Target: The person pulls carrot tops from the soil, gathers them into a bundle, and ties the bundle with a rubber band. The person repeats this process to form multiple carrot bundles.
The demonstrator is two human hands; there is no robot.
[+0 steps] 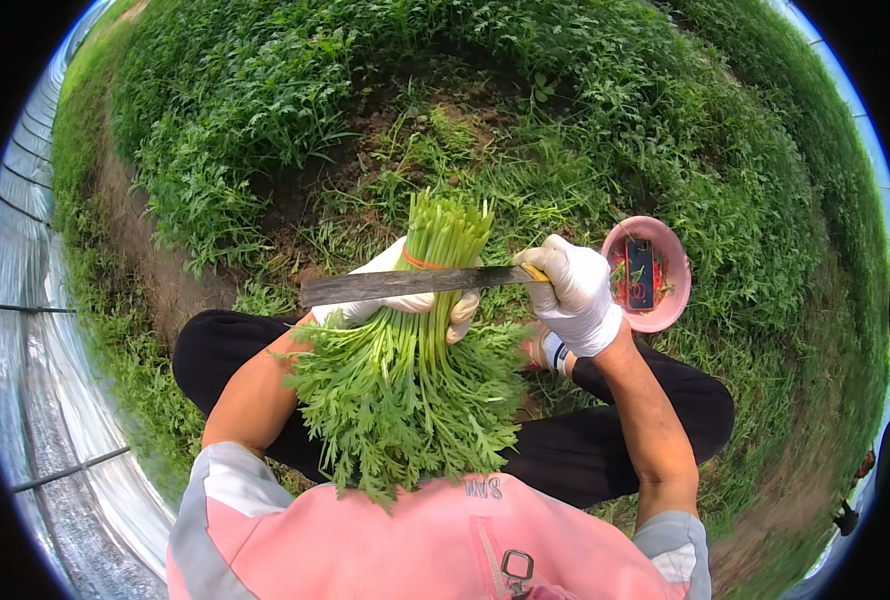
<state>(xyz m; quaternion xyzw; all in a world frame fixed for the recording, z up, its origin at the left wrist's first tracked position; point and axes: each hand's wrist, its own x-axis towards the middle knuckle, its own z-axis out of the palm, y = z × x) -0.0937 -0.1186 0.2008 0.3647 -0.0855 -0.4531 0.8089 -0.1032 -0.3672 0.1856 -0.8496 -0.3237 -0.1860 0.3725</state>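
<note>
In my white-gloved left hand [405, 300] is a thick bunch of leafy greens [405, 400], gripped round its stems. The cut stem ends point away from me and the leaves spread toward my lap. An orange-red band [422, 262] circles the stems above my grip. My right hand [573, 290], also gloved in white, is closed on the handle of a long knife [405, 286] with a dark flat blade. That blade lies across in front of the stems, just below the band, its far end to the left. Whether it touches the stems I cannot tell.
A pink basin [677, 262] stands on the ground to the right, holding a dark phone-like slab [641, 272] and red bands. Dense uncut greens [245, 90] grow ahead and on both sides. Clear plastic sheeting [55, 380] runs along the left. My legs [605, 450] are folded beneath the bunch.
</note>
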